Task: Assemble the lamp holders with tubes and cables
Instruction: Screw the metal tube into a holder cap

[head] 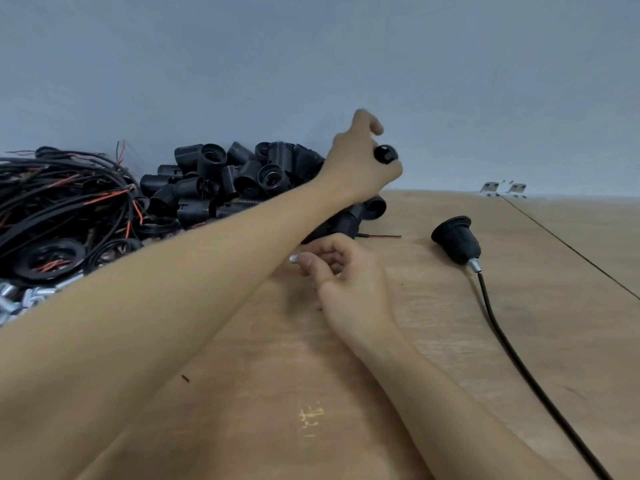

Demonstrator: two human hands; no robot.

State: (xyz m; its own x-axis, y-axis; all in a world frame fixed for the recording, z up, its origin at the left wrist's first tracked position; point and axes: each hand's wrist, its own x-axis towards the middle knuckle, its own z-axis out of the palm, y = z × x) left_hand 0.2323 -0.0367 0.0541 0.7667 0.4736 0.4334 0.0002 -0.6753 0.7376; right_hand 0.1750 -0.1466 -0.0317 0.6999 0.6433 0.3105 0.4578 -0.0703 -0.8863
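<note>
Far left of both grips lies a tangle of black cables (65, 188) with red cores showing, with silver tubes (20, 299) at its near edge. Next to the right, a heap of black holders (235, 174) sits against the wall, just left of and under the raised left hand (360, 164). That hand's grip is clenched round one small black holder (385, 154), lifted above the heap. Below it, the right hand (343, 271) rests on the counter (277, 393), its grip pinching a short silver tube (294, 259) by one end. Well right of both grips lies a finished holder (456, 242) with tube and cable (502, 334) fitted.

The holders look glossy, ribbed and round, so I judge the lifted one could slip or turn in the fingers. The left forearm crosses over the heap's edge; lowering it carelessly could knock holders loose. The small tube, held only at its tip, might drop when the two parts meet.
</note>
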